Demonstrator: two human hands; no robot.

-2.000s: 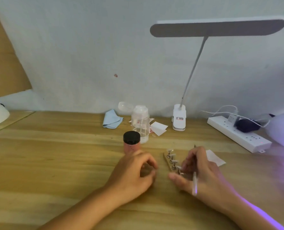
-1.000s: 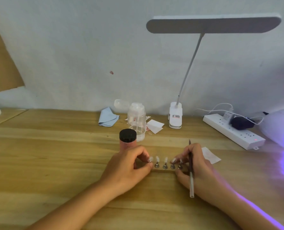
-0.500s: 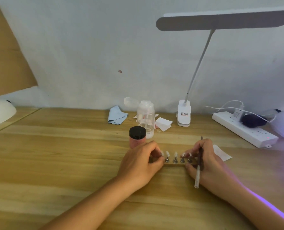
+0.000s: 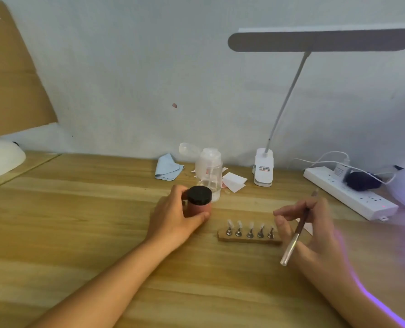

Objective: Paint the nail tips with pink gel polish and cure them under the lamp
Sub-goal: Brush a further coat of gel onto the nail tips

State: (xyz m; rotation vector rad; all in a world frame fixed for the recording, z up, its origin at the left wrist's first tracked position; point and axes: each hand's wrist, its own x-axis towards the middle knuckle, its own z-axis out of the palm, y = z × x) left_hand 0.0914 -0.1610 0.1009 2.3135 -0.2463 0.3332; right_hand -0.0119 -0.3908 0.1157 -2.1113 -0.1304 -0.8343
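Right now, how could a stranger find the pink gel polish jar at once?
Start at the white desk lamp clipped at the table's back edge. Left of it stands a clear pump bottle; just before that, the left hand grips the gel polish jar, the only pink, black-lidded one.

On the surface (image 4: 78,233), the nail-tip holder (image 4: 248,238) lies between the left hand (image 4: 175,221) and right hand (image 4: 312,233). The polish jar (image 4: 199,202) stands behind-left of it; the pump bottle (image 4: 208,171) just behind the jar; the power strip (image 4: 348,192) far right.
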